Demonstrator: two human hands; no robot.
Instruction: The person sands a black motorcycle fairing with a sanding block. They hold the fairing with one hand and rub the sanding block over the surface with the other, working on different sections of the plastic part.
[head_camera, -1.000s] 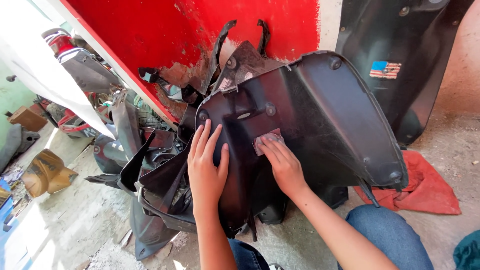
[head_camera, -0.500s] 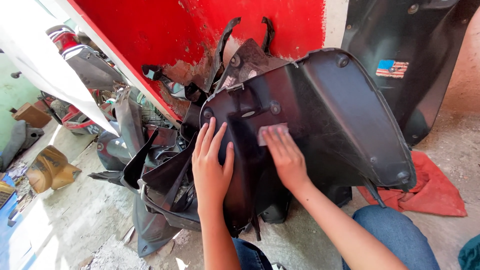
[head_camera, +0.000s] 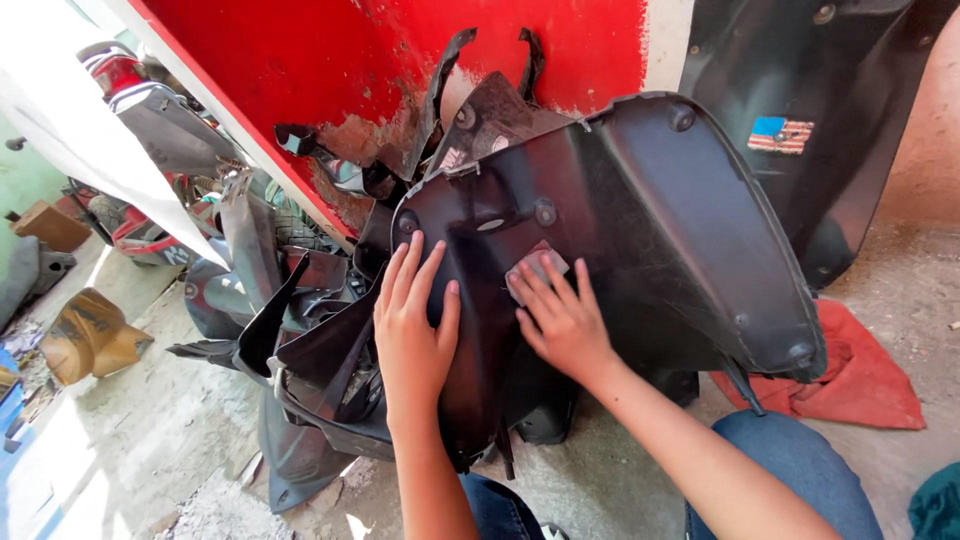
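Barely shifted since before, the right hand (head_camera: 565, 320) presses a small grey pad (head_camera: 537, 268) under spread fingers at the black scooter panel's (head_camera: 650, 210) centre; left hand (head_camera: 412, 330) lies flat at nine o'clock, fingers together.

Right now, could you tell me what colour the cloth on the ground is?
Red cloth, clearest in the head view.

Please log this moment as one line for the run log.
left hand flat on black panel | right hand presses grey pad on panel
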